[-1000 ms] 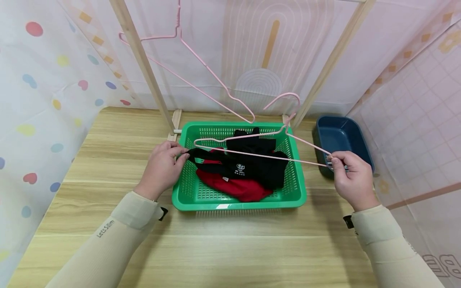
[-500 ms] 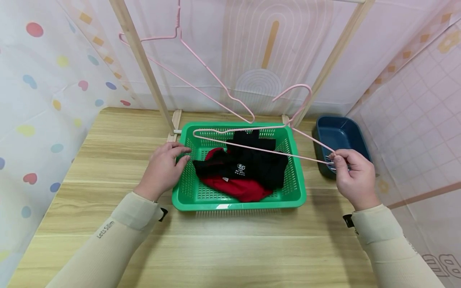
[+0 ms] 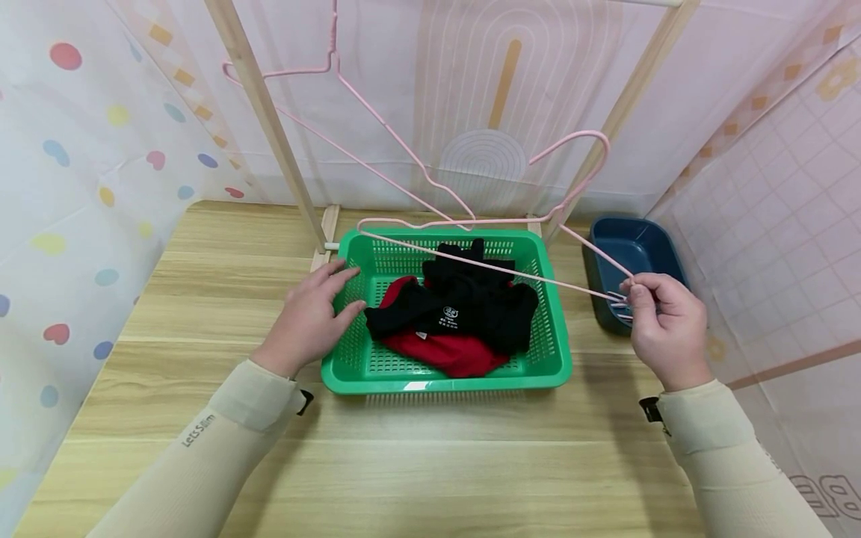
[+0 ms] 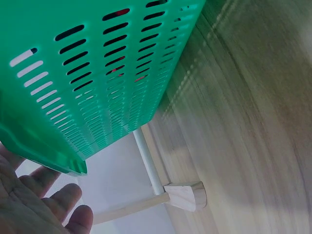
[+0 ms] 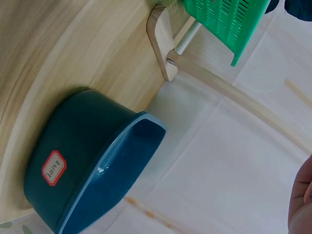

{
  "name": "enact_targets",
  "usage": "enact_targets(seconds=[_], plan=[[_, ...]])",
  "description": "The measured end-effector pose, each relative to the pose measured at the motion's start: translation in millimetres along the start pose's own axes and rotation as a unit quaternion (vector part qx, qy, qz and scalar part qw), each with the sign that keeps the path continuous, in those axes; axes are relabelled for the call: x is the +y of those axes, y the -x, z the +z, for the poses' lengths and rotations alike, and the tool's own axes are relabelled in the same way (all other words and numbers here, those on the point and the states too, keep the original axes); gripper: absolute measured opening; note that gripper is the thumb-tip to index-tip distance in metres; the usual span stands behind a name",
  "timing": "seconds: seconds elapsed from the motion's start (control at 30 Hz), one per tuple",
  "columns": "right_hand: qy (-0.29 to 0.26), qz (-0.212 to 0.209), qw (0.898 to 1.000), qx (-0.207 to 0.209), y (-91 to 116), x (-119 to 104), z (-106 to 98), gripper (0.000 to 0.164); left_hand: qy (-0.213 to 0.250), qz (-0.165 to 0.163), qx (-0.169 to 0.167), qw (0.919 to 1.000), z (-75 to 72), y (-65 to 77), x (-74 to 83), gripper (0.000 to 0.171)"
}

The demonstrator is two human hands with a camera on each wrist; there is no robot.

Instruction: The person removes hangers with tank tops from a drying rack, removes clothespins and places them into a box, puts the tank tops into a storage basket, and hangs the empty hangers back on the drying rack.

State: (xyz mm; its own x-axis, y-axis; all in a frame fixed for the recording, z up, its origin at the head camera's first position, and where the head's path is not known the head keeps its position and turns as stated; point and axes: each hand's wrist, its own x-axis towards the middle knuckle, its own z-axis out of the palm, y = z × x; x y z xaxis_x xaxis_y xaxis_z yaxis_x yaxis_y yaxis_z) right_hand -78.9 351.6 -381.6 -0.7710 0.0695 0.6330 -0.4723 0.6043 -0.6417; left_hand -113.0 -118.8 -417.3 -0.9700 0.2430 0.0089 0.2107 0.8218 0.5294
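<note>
A pink wire hanger [image 3: 471, 263] is pinched at one end by my right hand [image 3: 669, 329]; its hook points up toward the right post. The hanger spans above a green plastic basket [image 3: 444, 385] in the head view. My left hand [image 3: 303, 317] is at the basket's left rim, fingers relaxed and apart, holding nothing. Inside the basket lie a black garment [image 3: 471, 306] with white printing and a red garment [image 3: 457, 355] partly under it. In the left wrist view, fingers [image 4: 63, 200] show just beside the basket's rim. Only a sliver of the right hand shows in its wrist view.
A dark blue bin [image 3: 635, 246] with a few thin pale pieces inside stands right of the basket. A second pink hanger [image 3: 386, 123] hangs at the back left. Wooden rack posts [image 3: 269, 127] rise behind the basket from the wooden table [image 3: 444, 471].
My left hand has let go of the black garment, which dropped into the basket, and its fingers have spread. The hanger in my right hand has tilted up, its hook moving up and right.
</note>
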Motion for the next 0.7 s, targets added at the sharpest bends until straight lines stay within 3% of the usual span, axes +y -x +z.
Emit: enact_targets(seconds=[0.4, 0.7], plan=[[-0.03, 0.025, 0.999, 0.024, -7, -9, 0, 0.016, -0.031, -0.018, -0.074, 0.9966, 2.5, -0.5, -1.3, 0.089], [-0.044, 0.037, 0.997, 0.052, -14, -15, 2, 0.021, -0.037, -0.02, -0.102, 0.9939, 6.2, 0.8, -1.5, 0.1]])
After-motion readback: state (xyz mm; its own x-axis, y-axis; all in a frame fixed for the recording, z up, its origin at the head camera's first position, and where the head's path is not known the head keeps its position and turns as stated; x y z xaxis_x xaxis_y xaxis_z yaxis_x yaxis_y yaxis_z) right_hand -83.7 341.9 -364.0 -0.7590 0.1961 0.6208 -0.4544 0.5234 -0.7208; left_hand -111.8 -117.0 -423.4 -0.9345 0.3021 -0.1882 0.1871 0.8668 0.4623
